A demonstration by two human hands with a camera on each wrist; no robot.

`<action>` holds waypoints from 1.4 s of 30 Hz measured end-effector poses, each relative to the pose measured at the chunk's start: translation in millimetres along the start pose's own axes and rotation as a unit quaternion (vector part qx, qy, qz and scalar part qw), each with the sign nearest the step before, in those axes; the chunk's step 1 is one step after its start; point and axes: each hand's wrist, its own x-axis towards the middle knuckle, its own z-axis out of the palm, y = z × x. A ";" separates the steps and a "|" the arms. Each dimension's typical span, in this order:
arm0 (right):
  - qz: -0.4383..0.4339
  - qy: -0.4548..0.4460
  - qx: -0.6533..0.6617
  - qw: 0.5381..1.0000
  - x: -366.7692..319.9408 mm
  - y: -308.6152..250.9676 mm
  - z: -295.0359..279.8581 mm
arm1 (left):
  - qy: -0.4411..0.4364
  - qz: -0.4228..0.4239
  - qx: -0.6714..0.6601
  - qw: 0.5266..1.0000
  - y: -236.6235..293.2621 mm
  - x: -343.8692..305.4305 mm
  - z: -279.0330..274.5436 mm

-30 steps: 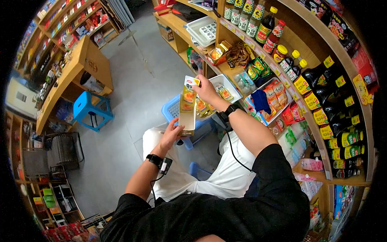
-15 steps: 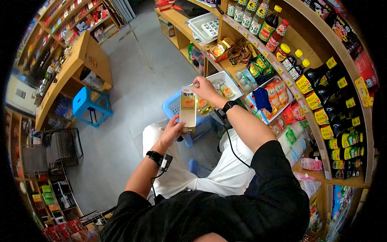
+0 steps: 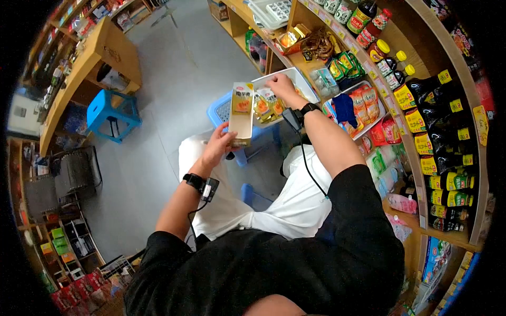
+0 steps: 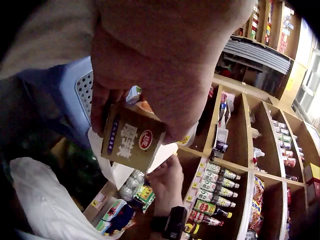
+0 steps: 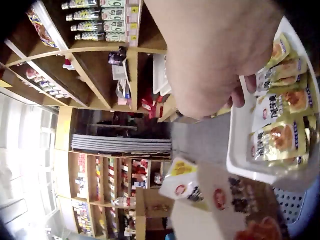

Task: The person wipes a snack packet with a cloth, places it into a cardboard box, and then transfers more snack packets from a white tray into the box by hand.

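A tall open carton (image 3: pixel 241 126), printed with orange food, stands in front of the torso in the head view. My left hand (image 3: pixel 217 146) grips its lower end; the left wrist view shows the fingers and thumb round the brown end of the carton (image 4: pixel 132 142). My right hand (image 3: pixel 284 87) is over a white tray (image 3: pixel 312 94) of yellow and white sachets (image 3: pixel 262 108). In the right wrist view the fingers of my right hand (image 5: pixel 215 60) bend down beside the sachets (image 5: pixel 280 140); whether they pinch one is hidden.
The tray lies partly over a blue stool (image 3: pixel 221 111). To the right, another tray holds orange packs (image 3: pixel 363 105) and a dark blue cloth (image 3: pixel 345 109). Shelves of bottles (image 3: pixel 379 50) curve along the right side. A second blue stool (image 3: pixel 113 113) stands on the floor at left.
My right hand has let go of the carton's top and moved right, over the tray. My left hand still grips the carton. The head view has shifted slightly.
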 end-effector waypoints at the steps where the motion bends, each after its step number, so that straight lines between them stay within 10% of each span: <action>1: -0.019 0.005 -0.060 0.998 0.8 8.8 -3.1 | 0.001 -0.003 -0.003 1.000 -0.9 0.3 -1.0; 30: 0.128 -0.087 -0.317 0.936 -10.4 62.4 22.9 | 0.025 -0.004 -0.014 1.000 -2.4 -0.9 -11.4; 42: 0.011 -0.098 -0.402 0.910 -30.4 31.8 24.9 | 0.024 -0.010 -0.006 1.000 -0.2 -0.5 -8.3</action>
